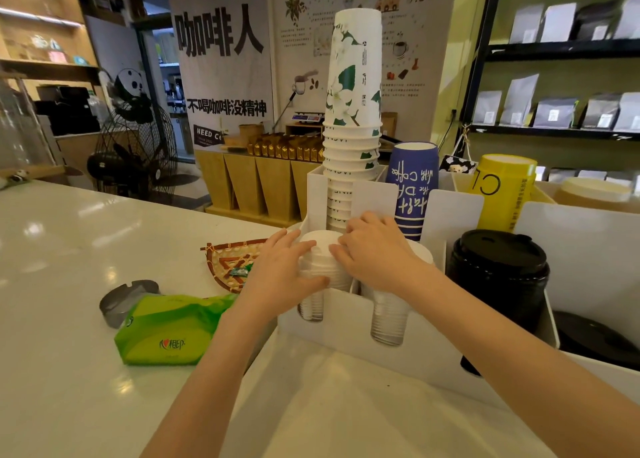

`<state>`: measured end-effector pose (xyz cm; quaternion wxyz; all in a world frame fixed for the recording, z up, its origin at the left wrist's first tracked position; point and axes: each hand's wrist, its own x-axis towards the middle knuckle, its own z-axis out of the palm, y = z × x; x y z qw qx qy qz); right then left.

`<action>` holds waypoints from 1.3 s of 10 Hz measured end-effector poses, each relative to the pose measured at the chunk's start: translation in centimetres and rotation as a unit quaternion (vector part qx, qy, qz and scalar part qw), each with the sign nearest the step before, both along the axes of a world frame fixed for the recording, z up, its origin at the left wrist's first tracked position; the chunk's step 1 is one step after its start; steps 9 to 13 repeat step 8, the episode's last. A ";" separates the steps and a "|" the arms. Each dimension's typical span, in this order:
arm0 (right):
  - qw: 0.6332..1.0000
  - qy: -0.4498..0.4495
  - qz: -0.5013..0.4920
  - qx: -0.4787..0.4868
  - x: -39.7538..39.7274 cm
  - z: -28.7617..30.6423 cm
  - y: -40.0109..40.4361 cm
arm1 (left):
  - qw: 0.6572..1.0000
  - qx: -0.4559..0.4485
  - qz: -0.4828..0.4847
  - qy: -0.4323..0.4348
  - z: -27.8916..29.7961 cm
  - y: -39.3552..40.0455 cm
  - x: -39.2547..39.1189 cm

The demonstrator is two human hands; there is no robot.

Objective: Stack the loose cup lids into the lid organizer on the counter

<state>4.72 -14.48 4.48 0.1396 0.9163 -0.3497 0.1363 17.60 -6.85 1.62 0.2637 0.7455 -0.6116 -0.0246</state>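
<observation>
A white lid organizer point(349, 322) stands on the counter with slotted front compartments. A stack of white lids point(320, 249) sits in its front left compartment, rising above the rim. My left hand point(280, 277) wraps the stack's left side, thumb across its front. My right hand point(375, 249) rests on the stack's right side and top, fingers curled over it. A second white lid stack point(388, 315) fills the neighbouring slot, partly hidden under my right wrist. Black lids point(498, 267) are stacked in the right compartment.
Tall stacks of white floral cups point(353, 111), blue cups point(412, 180) and yellow cups point(502, 190) stand behind in the organizer. On the counter to the left lie a green tissue pack point(166, 329), a grey ashtray point(121, 298) and a woven tray point(232, 260).
</observation>
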 end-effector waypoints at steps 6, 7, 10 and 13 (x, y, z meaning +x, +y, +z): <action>0.974 -0.143 0.010 0.176 -5.8 0.9 4.5 | 0.985 -0.080 -0.013 0.153 0.9 1.6 -1.0; 0.952 -0.240 0.017 0.188 -8.8 2.3 6.9 | 0.983 -0.123 -0.028 0.130 1.8 2.3 -1.9; 0.904 -0.386 0.052 0.178 -12.6 4.7 10.3 | 0.972 -0.186 -0.063 0.131 3.0 2.9 -4.2; 0.904 -0.386 0.052 0.178 -12.6 4.7 10.3 | 0.972 -0.186 -0.063 0.131 3.0 2.9 -4.2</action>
